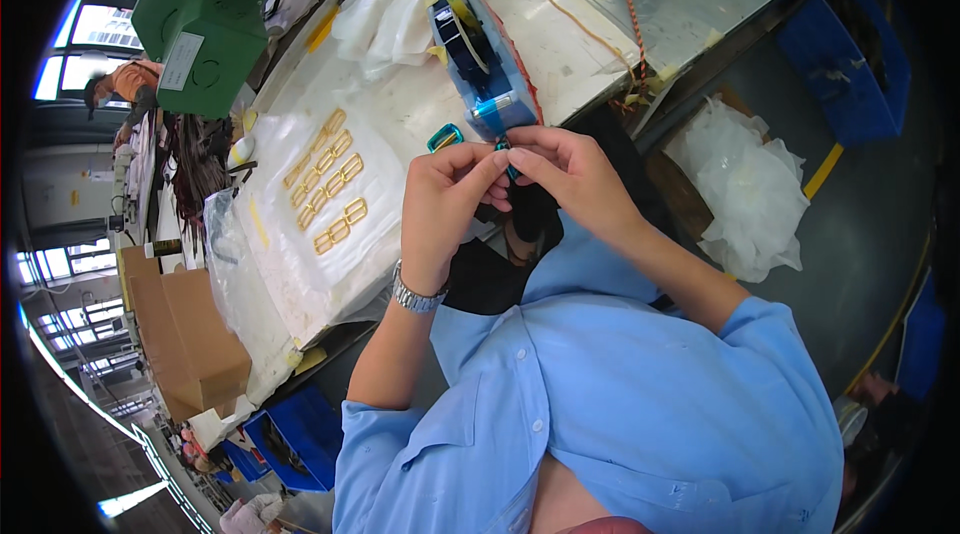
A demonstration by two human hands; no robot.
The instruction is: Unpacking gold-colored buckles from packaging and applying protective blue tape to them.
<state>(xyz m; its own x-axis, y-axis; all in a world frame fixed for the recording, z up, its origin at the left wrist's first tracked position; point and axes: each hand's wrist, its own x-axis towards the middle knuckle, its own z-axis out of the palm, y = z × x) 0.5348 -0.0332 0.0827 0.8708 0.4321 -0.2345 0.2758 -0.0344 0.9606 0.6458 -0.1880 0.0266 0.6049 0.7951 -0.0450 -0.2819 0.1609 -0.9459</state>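
Note:
My left hand (450, 189) and my right hand (575, 174) meet just in front of a tape dispenser (518, 106). Thumbs and fingertips of both pinch a small shiny teal piece (513, 172), largely covered by the fingers; it looks like a buckle with blue film on it. The dispenser is pale blue and carries a roll of tape (462, 34), with a strip of blue film at its near end. On the table, left of the dispenser, lies a teal-edged rectangular buckle (445, 138). Further left, several gold buckles (325, 179) lie in rows on a white sheet.
White foam sheeting (385, 9) lies behind the dispenser. A green machine (205, 24) stands at the far left, above dark straps. To the right are a box with clear plastic bags (745, 184) and a blue bin (850, 54). A cardboard box (185, 324) sits left of the table.

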